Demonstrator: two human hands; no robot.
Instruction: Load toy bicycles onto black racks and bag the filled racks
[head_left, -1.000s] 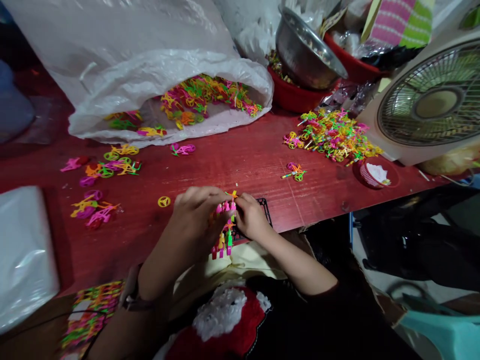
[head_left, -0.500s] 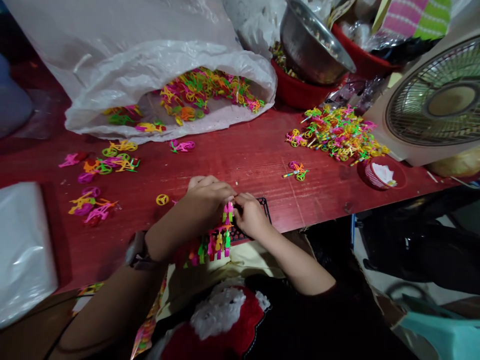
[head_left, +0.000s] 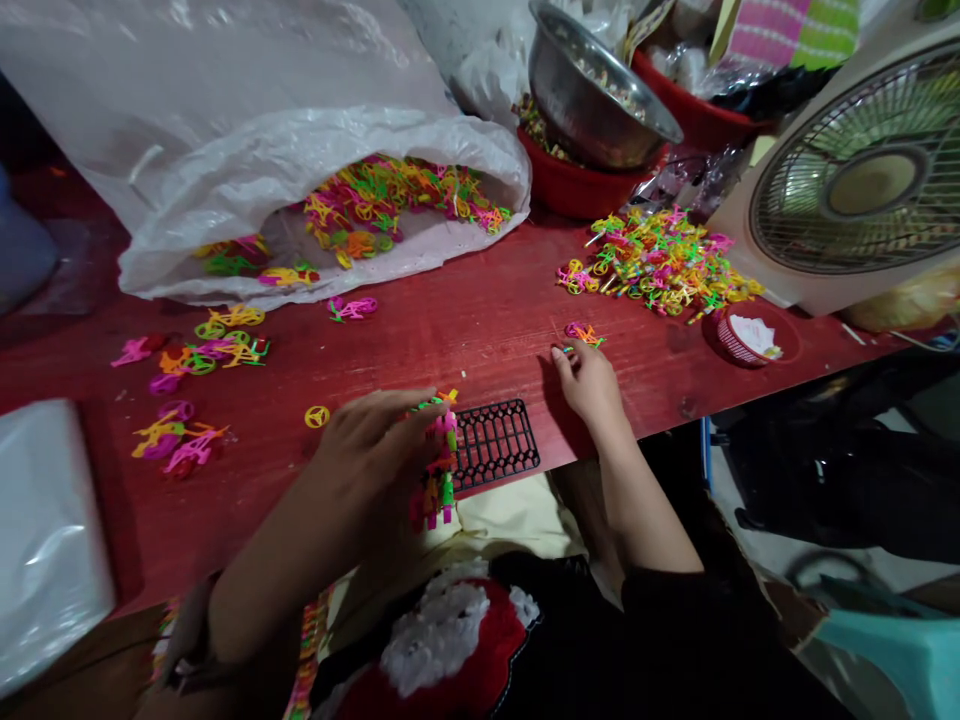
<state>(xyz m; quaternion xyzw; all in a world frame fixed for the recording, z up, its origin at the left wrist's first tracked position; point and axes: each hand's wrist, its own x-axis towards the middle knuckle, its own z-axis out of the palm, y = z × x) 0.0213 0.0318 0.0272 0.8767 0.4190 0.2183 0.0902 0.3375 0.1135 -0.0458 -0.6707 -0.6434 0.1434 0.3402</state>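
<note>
A black plastic rack lies at the table's near edge, its right part bare. Small bright plastic toys in pink, green and orange stand packed at its left end. Over them my left hand stretches its fingers out flat, fingertips at the upper toys; its palm side is hidden. To the right of the rack, my right hand has thumb and fingers closed around the near end of a small toy bicycle in pink, orange and green. The fingers partly cover this toy.
A white plastic bag spills similar toys at the back. Loose toys and a yellow wheel lie left. Right are a heap of toys, a small red basket and a fan. A steel bowl rests behind.
My right hand has left the rack and moved right to the lone toy bicycle. My left hand has shifted slightly left and down with fingers extended, uncovering the rack. The view has shifted a little.
</note>
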